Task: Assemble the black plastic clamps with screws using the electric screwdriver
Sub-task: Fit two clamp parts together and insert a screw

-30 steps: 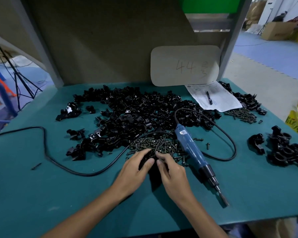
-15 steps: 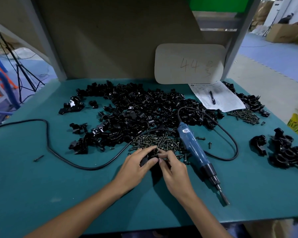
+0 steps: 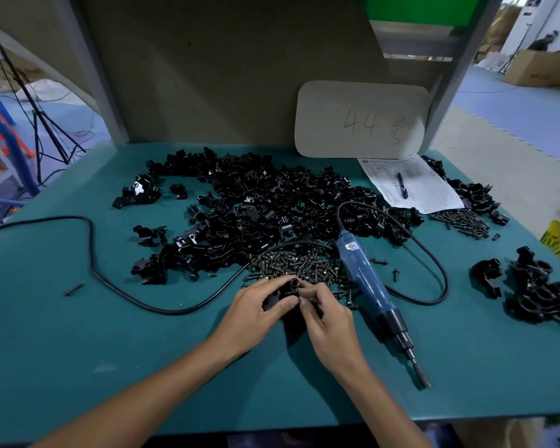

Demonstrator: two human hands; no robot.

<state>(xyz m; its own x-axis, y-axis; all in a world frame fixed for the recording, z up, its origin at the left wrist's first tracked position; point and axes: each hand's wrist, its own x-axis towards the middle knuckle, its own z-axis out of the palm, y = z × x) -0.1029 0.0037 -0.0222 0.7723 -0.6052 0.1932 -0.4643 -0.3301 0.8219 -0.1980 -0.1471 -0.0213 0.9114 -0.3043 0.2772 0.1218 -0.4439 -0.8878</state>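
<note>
Where the teal worktop point(image 3: 78, 367) fills the lower frame, a brown board point(image 3: 223, 76) stands upright behind it across the upper centre. A wide heap of black clamp parts point(image 3: 272, 205) covers the middle of the worktop, with a few strays at its left edge. Leaning on the board at upper right is a rounded card point(image 3: 362, 121) marked "44". Just below the card lies a printed sheet point(image 3: 427, 192). A black cable point(image 3: 93, 253) runs in from the left edge, loops down and passes under the heap. At the right edge, well apart from the heap, sits a cluster of finished clamps point(image 3: 537, 292).

The blue screwdriver point(image 3: 366, 279) lies flat right of centre, its bit pointing to the lower right and its cord curling round to the right. Just left of its body is a pile of screws point(image 3: 295, 263), touching the near edge of the heap. A second, smaller pile point(image 3: 463, 221) lies beside the sheet.

Both hands meet at centre, just below the screws. The left hand point(image 3: 256, 312) has its grip closed round a black clamp point(image 3: 286, 291), thumb across its near side. The right hand point(image 3: 330, 321) pinches the same clamp from the right with curled fingertips; whether a screw sits between them I cannot tell.

A pen point(image 3: 401, 185) rests on the sheet. One lone screw point(image 3: 74, 289) lies at far left, near the cable.
</note>
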